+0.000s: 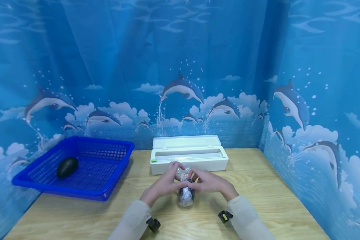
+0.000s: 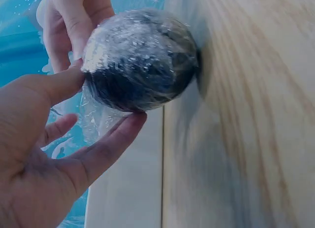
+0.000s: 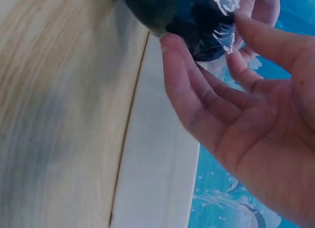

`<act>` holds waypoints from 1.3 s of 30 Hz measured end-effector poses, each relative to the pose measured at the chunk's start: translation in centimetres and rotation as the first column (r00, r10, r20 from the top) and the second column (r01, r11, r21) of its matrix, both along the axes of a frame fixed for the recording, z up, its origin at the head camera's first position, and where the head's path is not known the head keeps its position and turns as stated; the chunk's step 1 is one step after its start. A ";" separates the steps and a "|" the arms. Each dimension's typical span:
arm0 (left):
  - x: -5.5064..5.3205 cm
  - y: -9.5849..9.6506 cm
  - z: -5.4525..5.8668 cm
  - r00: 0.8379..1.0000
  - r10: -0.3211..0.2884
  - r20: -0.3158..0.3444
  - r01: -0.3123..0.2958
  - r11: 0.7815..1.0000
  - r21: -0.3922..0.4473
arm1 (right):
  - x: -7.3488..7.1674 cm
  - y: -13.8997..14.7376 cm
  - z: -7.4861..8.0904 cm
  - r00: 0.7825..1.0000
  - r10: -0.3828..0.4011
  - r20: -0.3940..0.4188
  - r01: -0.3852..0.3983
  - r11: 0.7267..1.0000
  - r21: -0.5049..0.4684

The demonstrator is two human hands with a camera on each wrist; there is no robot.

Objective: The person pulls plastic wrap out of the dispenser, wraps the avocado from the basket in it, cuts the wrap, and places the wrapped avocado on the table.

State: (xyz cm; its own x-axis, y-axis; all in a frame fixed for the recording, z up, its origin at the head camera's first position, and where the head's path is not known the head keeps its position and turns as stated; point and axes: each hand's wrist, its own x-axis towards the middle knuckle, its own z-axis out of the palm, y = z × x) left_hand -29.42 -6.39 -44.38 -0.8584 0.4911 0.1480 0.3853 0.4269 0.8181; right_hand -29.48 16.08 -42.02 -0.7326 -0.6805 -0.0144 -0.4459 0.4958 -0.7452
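Note:
Both hands hold a dark egg-shaped fruit (image 2: pixel 142 60), like an avocado, that is wrapped in shiny cling film (image 2: pixel 96 112). On the near side, the thumb of my left hand (image 1: pixel 167 181) presses the wrap, and its fingers reach along the fruit's side. My right hand (image 1: pixel 208 181) grips from the opposite side, with fingertips under the dark surface in the right wrist view. Loose clear film bunches at the fruit's far end between the hands. The fruit's near end is low over the wooden table (image 1: pixel 243 206).
Just beyond the hands stands a long white cling film dispenser (image 1: pixel 189 165), its lid (image 1: pixel 186 142) raised. To the left, a blue plastic basket (image 1: pixel 114 176) holds another dark oval fruit (image 1: pixel 67 167). Dolphin-print curtains (image 1: pixel 180 50) enclose the table at the back and sides.

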 end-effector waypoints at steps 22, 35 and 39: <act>-0.1 -0.6 -0.5 0.949 0.163 0.270 -0.101 0.968 -0.229 | -0.4 -0.5 -1.0 0.993 -0.120 0.022 0.122 0.986 -0.118; -0.7 -0.4 -0.5 0.948 0.085 0.307 -0.116 0.989 0.086 | -0.3 -1.1 -1.1 0.975 -0.218 0.051 0.223 0.970 -0.102; -0.6 -0.2 -0.3 0.950 0.099 0.296 -0.127 0.989 0.077 | -0.2 -1.0 -1.1 0.980 -0.181 0.082 0.185 0.981 -0.053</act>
